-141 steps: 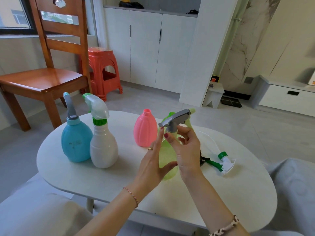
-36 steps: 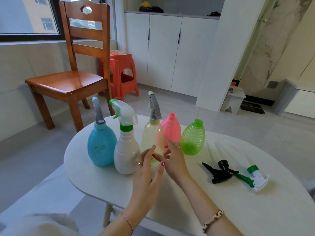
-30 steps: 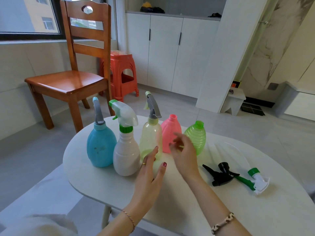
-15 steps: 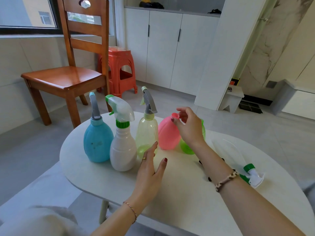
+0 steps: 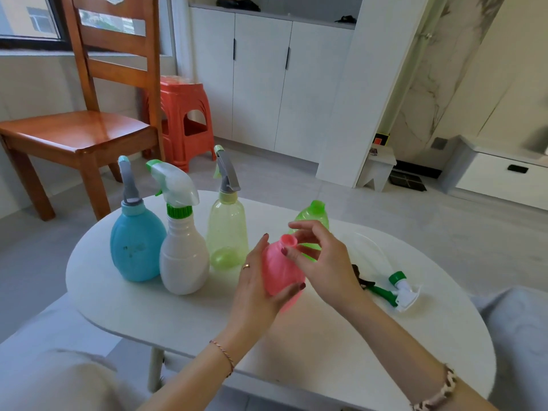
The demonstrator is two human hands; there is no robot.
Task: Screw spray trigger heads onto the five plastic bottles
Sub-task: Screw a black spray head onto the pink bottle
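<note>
My left hand [image 5: 257, 287] grips the body of the pink bottle [image 5: 279, 269], lifted and tilted above the white table [image 5: 178, 315]. My right hand [image 5: 323, 259] pinches its open neck. A blue bottle [image 5: 137, 247], a white bottle [image 5: 184, 259] and a pale yellow-green bottle [image 5: 227, 232] stand in a row at the left, each with a trigger head on. The green ribbed bottle [image 5: 313, 216] stands capless behind my right hand. A white-and-green trigger head [image 5: 401, 289] and a black trigger head [image 5: 360, 277], partly hidden by my right wrist, lie on the table at the right.
A wooden chair [image 5: 83, 134] and a red plastic stool [image 5: 185, 120] stand beyond the table at the left. White cabinets [image 5: 267, 81] line the back wall. A small white step stool [image 5: 381, 166] sits on the floor at the right.
My right hand has brought the pink bottle from beside the green one toward me, and my left hand has risen from the table and taken hold of its body.
</note>
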